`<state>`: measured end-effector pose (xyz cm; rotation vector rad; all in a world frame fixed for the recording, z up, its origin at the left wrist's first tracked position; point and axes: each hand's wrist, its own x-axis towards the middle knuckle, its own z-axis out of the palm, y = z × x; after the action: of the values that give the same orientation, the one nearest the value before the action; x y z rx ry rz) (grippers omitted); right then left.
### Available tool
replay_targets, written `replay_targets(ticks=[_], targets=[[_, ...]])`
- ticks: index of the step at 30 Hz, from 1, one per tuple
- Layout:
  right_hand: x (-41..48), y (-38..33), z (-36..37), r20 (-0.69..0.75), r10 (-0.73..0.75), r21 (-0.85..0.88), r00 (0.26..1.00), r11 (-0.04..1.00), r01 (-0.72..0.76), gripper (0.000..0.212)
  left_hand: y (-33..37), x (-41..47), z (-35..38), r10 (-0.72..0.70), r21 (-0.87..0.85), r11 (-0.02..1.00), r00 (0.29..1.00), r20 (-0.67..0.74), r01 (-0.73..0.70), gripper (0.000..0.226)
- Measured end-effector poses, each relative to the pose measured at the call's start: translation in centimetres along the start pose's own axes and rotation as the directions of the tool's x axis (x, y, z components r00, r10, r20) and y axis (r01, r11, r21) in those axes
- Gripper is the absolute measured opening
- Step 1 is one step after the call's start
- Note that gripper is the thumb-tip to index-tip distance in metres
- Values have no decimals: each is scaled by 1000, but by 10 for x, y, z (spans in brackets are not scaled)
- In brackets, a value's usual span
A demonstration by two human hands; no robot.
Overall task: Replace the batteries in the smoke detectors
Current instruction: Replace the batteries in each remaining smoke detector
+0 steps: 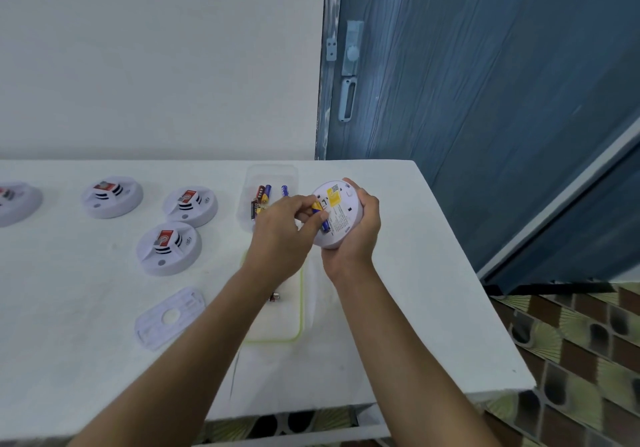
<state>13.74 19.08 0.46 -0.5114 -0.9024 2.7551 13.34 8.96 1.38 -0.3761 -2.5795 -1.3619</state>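
Note:
My right hand (356,235) holds a white round smoke detector (341,204) tilted up above the table, its back with a yellow label facing me. My left hand (287,232) pinches a blue and yellow battery (320,216) against the detector's back, at the battery slot. Behind my left hand a clear tray (272,173) holds several more batteries (263,195). Three other white detectors with red labels lie face up on the table: one (112,195) at the back left, one (190,204) in the middle, one (168,247) nearer me.
A loose white detector cover plate (169,317) lies on the white table (433,308) near my left forearm. A green-rimmed clear tray (287,325) with a small battery sits under my arms. Part of another detector (17,201) shows at the left edge. A blue door stands at the right.

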Motion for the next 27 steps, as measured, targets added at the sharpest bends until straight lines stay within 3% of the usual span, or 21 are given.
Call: replay_targets(ticks=[14, 18, 22, 27], targets=[[-7, 13, 4, -25, -16, -24, 1000, 1000, 15, 27, -10, -14, -5, 96, 53, 994, 995, 42, -98, 24], [-5, 16, 2, -34, -27, -70, 999, 997, 25, 28, -16, -12, -8, 89, 75, 992, 988, 130, -99, 28], [-1, 18, -1, -39, -22, -128, 999, 992, 17, 26, -20, 0, -22, 45, 43, 997, 967, 252, -58, 35], [9, 19, 1, -51, -57, -130, 997, 990, 50, 24, -30, 31, -32, -120, -60, 989, 971, 206, 135, 27]])
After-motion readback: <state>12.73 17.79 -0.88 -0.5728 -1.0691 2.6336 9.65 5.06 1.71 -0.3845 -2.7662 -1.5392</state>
